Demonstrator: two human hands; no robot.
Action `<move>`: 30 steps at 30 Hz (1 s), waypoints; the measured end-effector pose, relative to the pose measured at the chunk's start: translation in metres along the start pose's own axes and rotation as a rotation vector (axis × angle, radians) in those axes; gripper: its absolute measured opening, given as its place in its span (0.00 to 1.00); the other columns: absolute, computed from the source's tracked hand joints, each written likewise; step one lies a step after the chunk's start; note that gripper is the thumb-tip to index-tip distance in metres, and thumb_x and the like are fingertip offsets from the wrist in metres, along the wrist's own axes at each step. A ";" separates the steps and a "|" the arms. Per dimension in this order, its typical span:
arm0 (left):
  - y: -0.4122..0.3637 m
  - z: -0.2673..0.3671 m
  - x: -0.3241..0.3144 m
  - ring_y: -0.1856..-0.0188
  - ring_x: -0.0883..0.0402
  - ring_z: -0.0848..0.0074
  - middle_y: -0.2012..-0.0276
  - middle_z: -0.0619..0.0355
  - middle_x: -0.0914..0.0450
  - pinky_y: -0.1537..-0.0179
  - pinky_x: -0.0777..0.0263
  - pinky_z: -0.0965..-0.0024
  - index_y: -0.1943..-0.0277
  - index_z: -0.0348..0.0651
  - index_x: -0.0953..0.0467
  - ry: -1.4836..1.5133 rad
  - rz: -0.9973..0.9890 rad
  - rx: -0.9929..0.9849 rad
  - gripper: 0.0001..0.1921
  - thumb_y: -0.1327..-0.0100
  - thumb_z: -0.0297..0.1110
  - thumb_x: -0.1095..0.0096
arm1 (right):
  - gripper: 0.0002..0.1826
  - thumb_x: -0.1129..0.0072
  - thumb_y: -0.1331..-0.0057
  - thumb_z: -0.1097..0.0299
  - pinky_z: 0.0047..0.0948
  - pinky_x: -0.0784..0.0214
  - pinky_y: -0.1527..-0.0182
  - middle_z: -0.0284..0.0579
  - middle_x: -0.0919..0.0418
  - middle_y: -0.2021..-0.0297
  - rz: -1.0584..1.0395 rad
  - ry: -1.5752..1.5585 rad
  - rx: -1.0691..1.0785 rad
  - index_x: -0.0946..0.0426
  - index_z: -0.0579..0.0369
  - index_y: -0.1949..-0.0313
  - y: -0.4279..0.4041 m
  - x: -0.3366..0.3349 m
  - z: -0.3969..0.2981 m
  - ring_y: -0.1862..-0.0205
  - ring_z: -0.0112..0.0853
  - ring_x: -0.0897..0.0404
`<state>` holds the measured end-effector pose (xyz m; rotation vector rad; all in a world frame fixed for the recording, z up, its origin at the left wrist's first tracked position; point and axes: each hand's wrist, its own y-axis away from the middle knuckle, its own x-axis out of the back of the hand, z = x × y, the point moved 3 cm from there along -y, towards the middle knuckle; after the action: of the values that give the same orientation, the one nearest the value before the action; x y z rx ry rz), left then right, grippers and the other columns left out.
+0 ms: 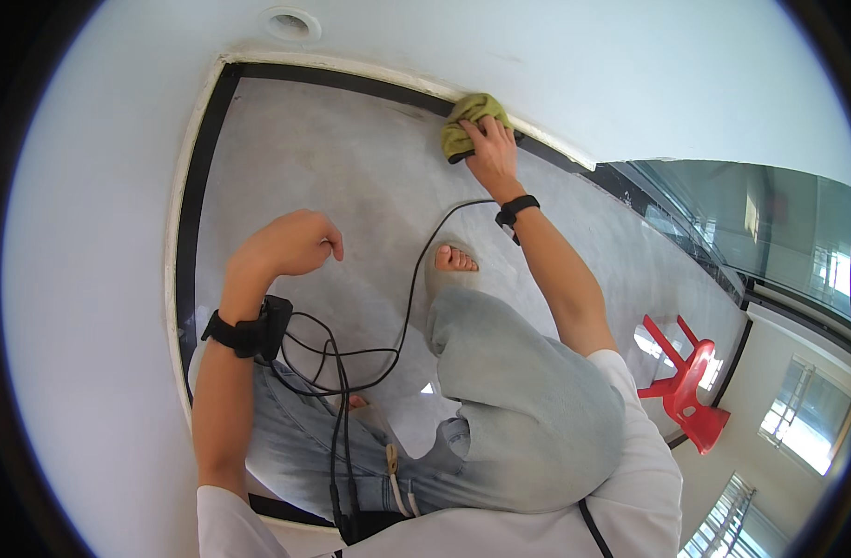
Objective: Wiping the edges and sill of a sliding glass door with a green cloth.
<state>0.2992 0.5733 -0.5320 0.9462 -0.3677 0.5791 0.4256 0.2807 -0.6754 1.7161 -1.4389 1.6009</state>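
Note:
My right hand [491, 150] presses a green cloth [473, 124] with a dark edge against the black baseboard [397, 93] where the wall meets the grey floor. Over the floor on the left, my left hand [293, 244] is bent at the wrist with its fingers curled, and nothing shows in it; its palm is hidden. Both wrists wear black straps, the left one with a black box [275, 326]. A black cable [413, 293] loops from the left wrist over the floor to the right wrist.
White walls rise in front and on the left, with a round recessed fitting [291, 26] in one. A glass panel [760, 216] is at the right. Beyond my right arm is a red plastic chair [691, 383]. My sandalled foot [455, 259] rests between my hands.

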 end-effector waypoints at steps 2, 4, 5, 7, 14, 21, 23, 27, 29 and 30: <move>-0.011 0.015 0.002 0.59 0.21 0.58 0.65 0.50 0.18 0.56 0.28 0.61 0.68 0.41 0.17 0.006 -0.013 -0.006 0.11 0.47 0.23 0.49 | 0.29 0.37 0.58 0.78 0.37 0.34 0.55 0.39 0.30 0.64 0.056 0.010 -0.171 0.19 0.44 0.53 0.039 0.013 0.042 0.57 0.39 0.27; -0.019 0.024 -0.001 0.59 0.21 0.58 0.64 0.50 0.18 0.55 0.28 0.61 0.68 0.41 0.17 -0.011 -0.042 -0.017 0.11 0.47 0.23 0.49 | 0.26 0.36 0.58 0.79 0.37 0.31 0.54 0.41 0.30 0.63 0.132 -0.013 -0.404 0.17 0.44 0.56 0.075 0.028 0.081 0.57 0.40 0.26; -0.023 0.027 -0.004 0.59 0.21 0.58 0.64 0.50 0.18 0.55 0.28 0.61 0.68 0.41 0.17 -0.021 -0.058 -0.017 0.11 0.47 0.23 0.49 | 0.24 0.36 0.57 0.79 0.37 0.30 0.54 0.42 0.30 0.63 0.189 -0.027 -0.519 0.17 0.45 0.57 0.092 0.035 0.099 0.56 0.41 0.26; -0.029 0.028 -0.009 0.58 0.21 0.58 0.64 0.50 0.19 0.55 0.28 0.61 0.68 0.41 0.17 -0.027 -0.074 -0.045 0.11 0.46 0.23 0.48 | 0.20 0.34 0.53 0.78 0.36 0.30 0.54 0.47 0.28 0.62 0.290 0.010 -0.580 0.16 0.48 0.58 0.113 0.049 0.130 0.59 0.42 0.25; -0.034 0.014 -0.015 0.58 0.21 0.58 0.64 0.50 0.19 0.55 0.28 0.61 0.67 0.41 0.17 -0.019 -0.080 -0.075 0.10 0.46 0.23 0.48 | 0.16 0.40 0.53 0.75 0.39 0.30 0.50 0.53 0.23 0.61 0.384 0.055 -0.781 0.17 0.58 0.62 0.133 0.055 0.172 0.55 0.47 0.24; -0.010 -0.004 -0.015 0.59 0.20 0.58 0.65 0.50 0.18 0.55 0.28 0.60 0.67 0.41 0.17 -0.074 -0.038 0.000 0.10 0.45 0.24 0.48 | 0.18 0.48 0.50 0.76 0.35 0.26 0.57 0.46 0.20 0.60 0.670 -0.740 -1.185 0.24 0.63 0.57 0.130 0.046 0.174 0.60 0.38 0.19; -0.010 0.000 -0.010 0.59 0.20 0.59 0.64 0.51 0.18 0.55 0.28 0.60 0.67 0.42 0.17 -0.175 -0.012 0.002 0.11 0.44 0.24 0.49 | 0.24 0.38 0.50 0.74 0.40 0.28 0.52 0.44 0.23 0.55 0.724 -0.790 -1.298 0.28 0.57 0.51 0.140 0.024 0.188 0.56 0.38 0.22; 0.008 0.015 -0.008 0.57 0.21 0.60 0.63 0.52 0.18 0.54 0.28 0.61 0.67 0.42 0.17 -0.128 0.050 -0.036 0.11 0.44 0.23 0.49 | 0.29 0.34 0.48 0.67 0.53 0.37 0.44 0.44 0.28 0.49 0.761 -1.264 -1.514 0.33 0.53 0.46 0.097 0.002 0.117 0.46 0.39 0.29; 0.009 0.022 -0.007 0.56 0.21 0.61 0.62 0.53 0.19 0.53 0.29 0.62 0.66 0.42 0.17 -0.092 0.007 -0.040 0.11 0.44 0.22 0.48 | 0.29 0.34 0.47 0.67 0.51 0.38 0.43 0.43 0.28 0.50 0.794 -1.322 -1.545 0.34 0.51 0.46 0.070 -0.014 0.081 0.47 0.39 0.29; 0.007 0.022 -0.008 0.56 0.21 0.61 0.62 0.53 0.19 0.53 0.29 0.62 0.66 0.42 0.17 -0.099 0.003 -0.046 0.11 0.44 0.22 0.48 | 0.29 0.35 0.47 0.67 0.51 0.38 0.44 0.43 0.28 0.50 0.783 -1.355 -1.487 0.34 0.51 0.46 0.058 -0.024 0.064 0.47 0.38 0.29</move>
<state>0.2876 0.5559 -0.5197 0.9317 -0.4693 0.5262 0.4131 0.2145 -0.7343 1.0173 -2.8057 -1.0050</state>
